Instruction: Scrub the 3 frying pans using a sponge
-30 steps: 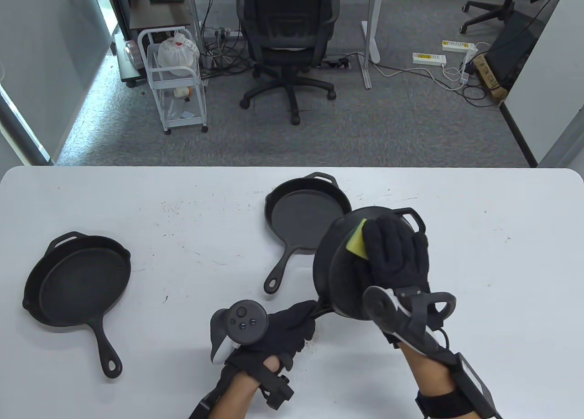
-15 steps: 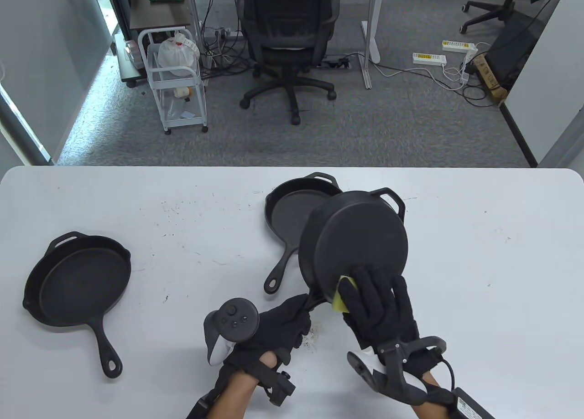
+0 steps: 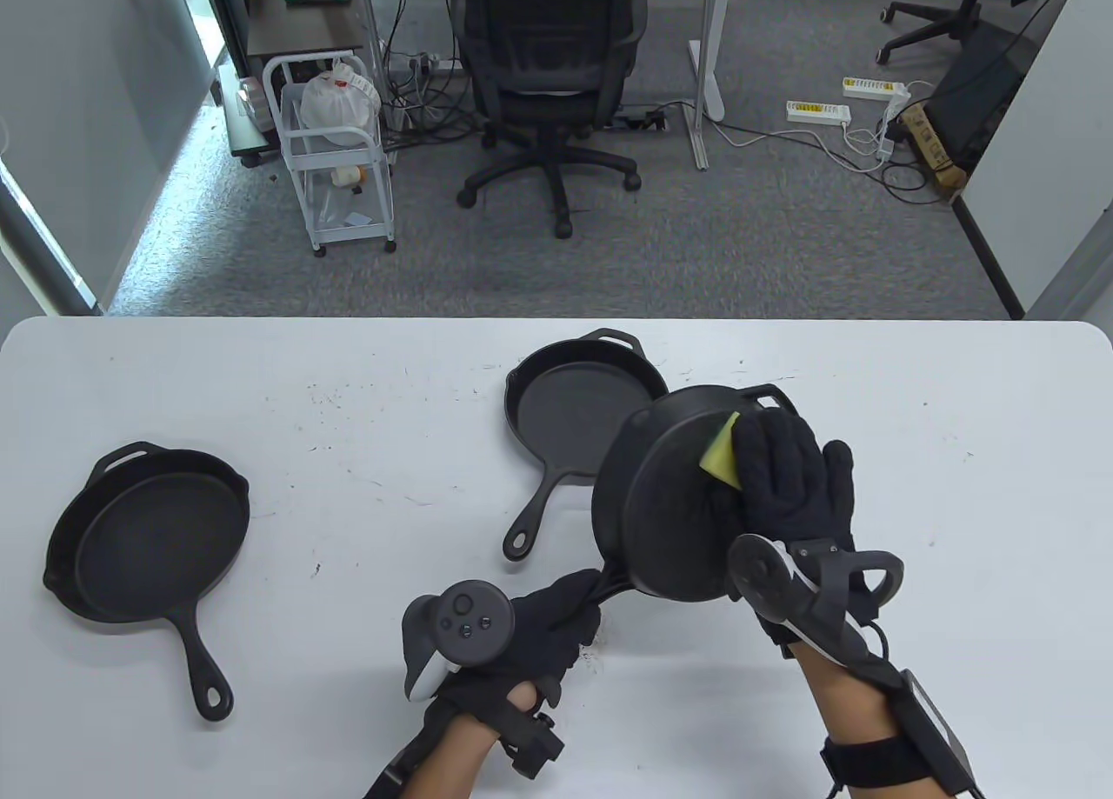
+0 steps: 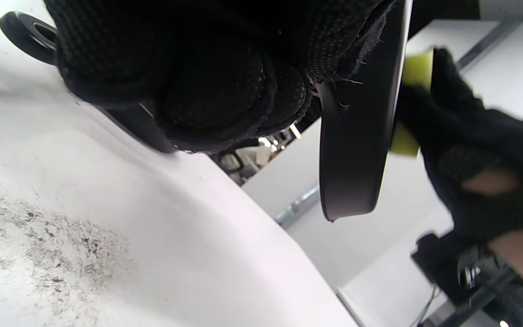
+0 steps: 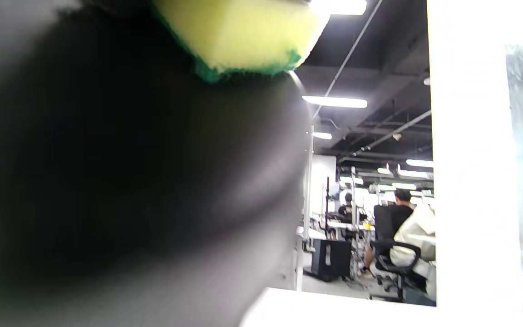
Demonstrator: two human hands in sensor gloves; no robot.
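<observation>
**panfan:** So the left hand is wrapped tight round the handle of the black cast-iron frying pan, holding it up off the white table, tipped on edge with its underside facing the person. The right hand has flat, straight fingers pressing the yellow sponge with the green scrub side against the upper part of that underside. Any tips for this bit?

**scrubdad:** Looks like bottom-scrubbing to me. I'd keep the handle grip locked so the pan doesn't swivel under the push, keep the sponge flat, and work in overlapping passes right out to the rim. It's heavy iron held one-handed, so push toward the holding hand, not sideways.

**panfan:** Which way is it lying?

**scrubdad:** Long axis runs from the handle, down near the person on the left, up and away to the little helper loop on the far right. The cooking side faces away. The other two black skillets sit flat, open side up: one just behind the lifted pan, one well off to the left, both handles pointing back toward the near edge.
</observation>
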